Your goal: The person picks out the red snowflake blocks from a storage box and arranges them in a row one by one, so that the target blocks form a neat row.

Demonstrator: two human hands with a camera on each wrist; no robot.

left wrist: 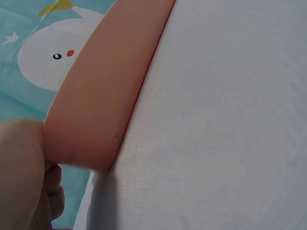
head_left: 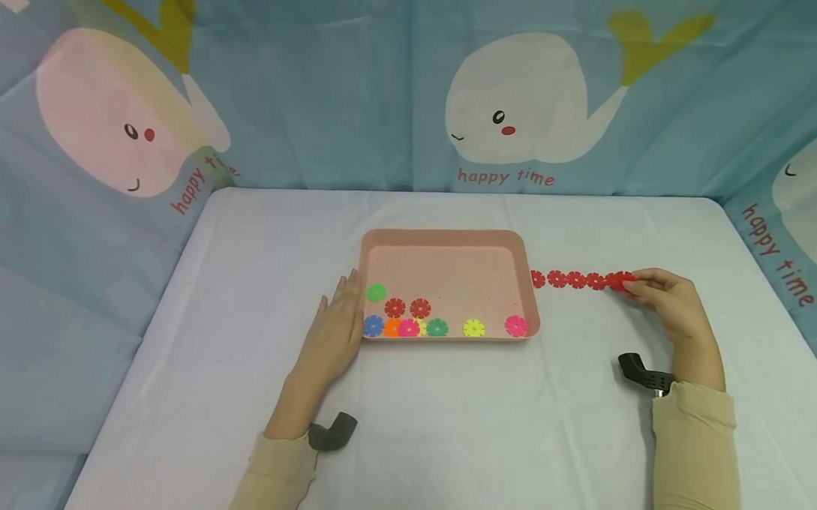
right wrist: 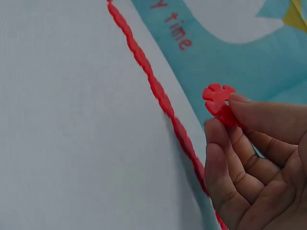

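My right hand [head_left: 667,298] pinches a red notched plastic disc [right wrist: 216,98] between thumb and fingertips. In the head view that disc overlaps the right end of a row of red discs [head_left: 576,279] lying right of the pink tray [head_left: 443,237]. The right wrist view shows this row as a long, narrow chain [right wrist: 153,86] passing behind the hand. Whether the pinched disc touches the chain, I cannot tell. My left hand [head_left: 332,327] lies with straight fingers along the tray's left wall, and in the left wrist view it touches the tray's corner.
Along the tray's near side lie several loose notched discs: a blue disc [head_left: 374,326], a light green disc [head_left: 376,293], two red ones, a yellow disc [head_left: 473,328] and a pink disc [head_left: 516,325] among them. A white cloth covers the table; a blue whale-print curtain [head_left: 360,96] hangs behind.
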